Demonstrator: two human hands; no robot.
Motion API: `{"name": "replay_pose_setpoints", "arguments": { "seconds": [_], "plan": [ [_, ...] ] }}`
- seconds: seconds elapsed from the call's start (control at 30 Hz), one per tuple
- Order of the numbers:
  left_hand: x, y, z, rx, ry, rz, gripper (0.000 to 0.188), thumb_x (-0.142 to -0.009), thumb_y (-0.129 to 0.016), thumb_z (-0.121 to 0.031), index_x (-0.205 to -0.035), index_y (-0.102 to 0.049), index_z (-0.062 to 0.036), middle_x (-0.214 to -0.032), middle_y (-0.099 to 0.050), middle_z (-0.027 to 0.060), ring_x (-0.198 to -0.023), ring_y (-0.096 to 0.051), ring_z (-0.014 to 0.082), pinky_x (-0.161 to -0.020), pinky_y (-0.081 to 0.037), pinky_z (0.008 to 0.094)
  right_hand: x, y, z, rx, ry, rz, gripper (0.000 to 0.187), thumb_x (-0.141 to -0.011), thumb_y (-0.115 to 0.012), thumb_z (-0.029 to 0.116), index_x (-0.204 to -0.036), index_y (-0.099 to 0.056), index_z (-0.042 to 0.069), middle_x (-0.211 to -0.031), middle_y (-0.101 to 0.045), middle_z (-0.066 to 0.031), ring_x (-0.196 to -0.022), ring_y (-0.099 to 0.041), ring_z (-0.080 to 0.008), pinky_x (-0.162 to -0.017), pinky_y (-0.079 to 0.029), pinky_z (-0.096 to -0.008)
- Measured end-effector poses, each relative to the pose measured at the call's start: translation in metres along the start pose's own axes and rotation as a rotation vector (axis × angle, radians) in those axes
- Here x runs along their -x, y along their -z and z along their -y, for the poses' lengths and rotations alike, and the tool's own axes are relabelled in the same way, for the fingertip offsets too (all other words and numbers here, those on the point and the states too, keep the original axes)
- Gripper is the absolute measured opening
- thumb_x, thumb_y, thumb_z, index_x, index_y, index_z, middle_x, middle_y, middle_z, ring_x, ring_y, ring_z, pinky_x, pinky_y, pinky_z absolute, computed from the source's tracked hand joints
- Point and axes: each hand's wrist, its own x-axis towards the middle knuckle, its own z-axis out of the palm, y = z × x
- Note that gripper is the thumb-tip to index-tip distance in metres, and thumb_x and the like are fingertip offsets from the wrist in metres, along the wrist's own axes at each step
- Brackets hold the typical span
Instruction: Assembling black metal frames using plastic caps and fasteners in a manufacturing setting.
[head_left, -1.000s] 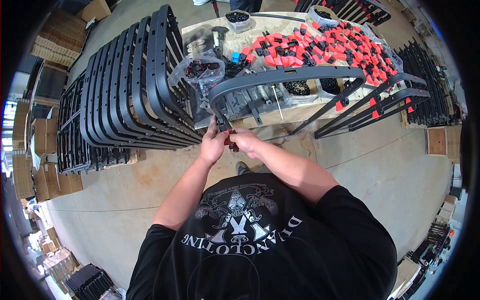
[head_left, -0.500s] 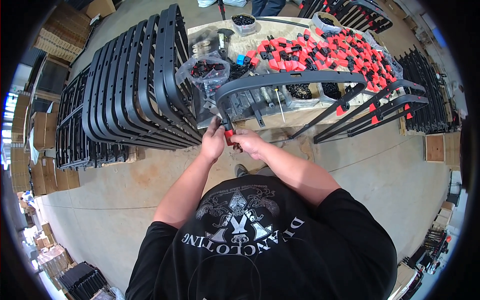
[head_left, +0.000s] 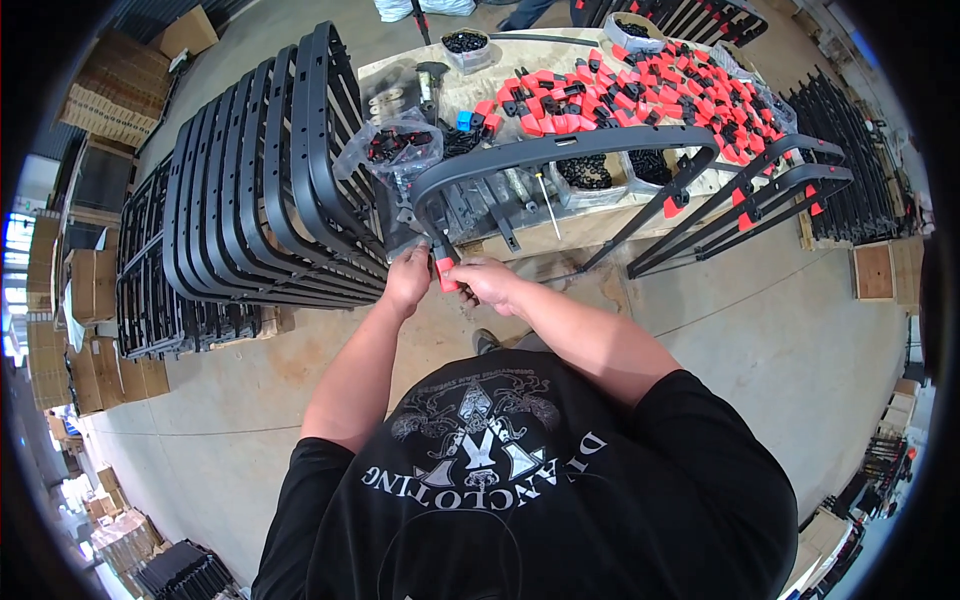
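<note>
A dark grey bent-tube frame [head_left: 560, 150] arches over the workbench, and its near left leg ends in a red plastic sleeve [head_left: 446, 274]. My right hand [head_left: 487, 283] is closed on this sleeve from the right, thumb on top and fingers curled beneath. Just left of the sleeve is my left hand [head_left: 406, 280], its fingers pressed together near the tube; what they pinch, if anything, is hidden. Behind the hands, a yellow-handled screwdriver [head_left: 546, 200] and dark metal bars [head_left: 500, 222] lie on the bench. A hammer [head_left: 430, 85] rests farther back.
Many red and black plastic fittings [head_left: 640, 100] cover the workbench [head_left: 540, 240]. Tubs of small black parts [head_left: 585, 175] stand among them. Stacked frames [head_left: 260, 170] rise close on my left. More frames with red pieces [head_left: 750, 215] lean at the right. Another person's leg [head_left: 535, 14] shows beyond the bench.
The bench and frames have shifted slightly left in view. My left hand has come down and left, off the tube's upper part. My right hand stays on the red sleeve.
</note>
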Motion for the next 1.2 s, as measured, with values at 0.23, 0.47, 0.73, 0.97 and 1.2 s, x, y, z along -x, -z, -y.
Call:
{"name": "replay_pose_setpoints", "arguments": {
  "seconds": [0.23, 0.47, 0.73, 0.97, 1.2],
  "plan": [
    [0.031, -0.014, -0.051, 0.239, 0.104, 0.017, 0.026, -0.108, -0.046, -0.027, -0.112, -0.063, -0.0072, -0.084, -0.06, -0.0024, -0.07, -0.053, 0.0101, -0.065, -0.043, 0.0285, -0.004, 0.005, -0.005, 0.063, 0.035, -0.073, 0.024, -0.092, -0.07, 0.027, -0.102, -0.065, 0.005, -0.079, -0.058, -0.0015, -0.066, -0.053, -0.0109, -0.056, -0.042, -0.028],
    [0.033, -0.007, -0.051, 0.177, -0.02, -0.121, 0.025, -0.107, -0.052, -0.029, -0.107, -0.063, -0.0073, -0.077, -0.055, -0.0042, -0.061, -0.046, 0.0096, -0.055, -0.037, 0.0265, -0.006, 0.01, -0.008, 0.03, 0.034, -0.07, 0.021, -0.092, -0.069, 0.026, -0.096, -0.064, 0.006, -0.078, -0.058, -0.0012, -0.065, -0.053, -0.0109, -0.054, -0.042, -0.0284],
    [0.026, -0.009, -0.058, 0.338, 0.232, 0.053, 0.032, -0.108, -0.049, -0.032, -0.088, -0.062, -0.0109, -0.069, -0.053, -0.0036, -0.056, -0.043, 0.0087, -0.052, -0.034, 0.0255, -0.002, 0.008, -0.002, 0.081, 0.007, -0.063, 0.028, -0.092, -0.072, 0.029, -0.103, -0.062, 0.005, -0.084, -0.058, -0.0017, -0.069, -0.055, -0.0111, -0.057, -0.044, -0.0275],
    [0.013, 0.002, -0.047, 0.196, 0.32, 0.104, 0.032, -0.109, -0.046, -0.032, -0.1, -0.066, -0.0086, -0.076, -0.061, -0.0008, -0.058, -0.049, 0.0111, -0.054, -0.04, 0.0265, -0.012, 0.001, -0.004, 0.095, 0.001, -0.046, 0.035, -0.09, -0.074, 0.033, -0.105, -0.062, 0.004, -0.085, -0.06, -0.0029, -0.066, -0.053, -0.0104, -0.057, -0.043, -0.0282],
    [0.002, 0.0, -0.026, 0.309, 0.195, 0.14, 0.027, -0.109, -0.047, -0.026, -0.104, -0.063, -0.0044, -0.086, -0.066, 0.0033, -0.068, -0.06, 0.0143, -0.062, -0.048, 0.0298, -0.018, -0.006, -0.006, 0.258, 0.075, -0.172, 0.053, -0.083, -0.078, 0.039, -0.117, -0.065, 0.0, -0.104, -0.068, -0.0125, -0.09, -0.064, -0.0197, -0.07, -0.051, -0.0354]
  ]
}}
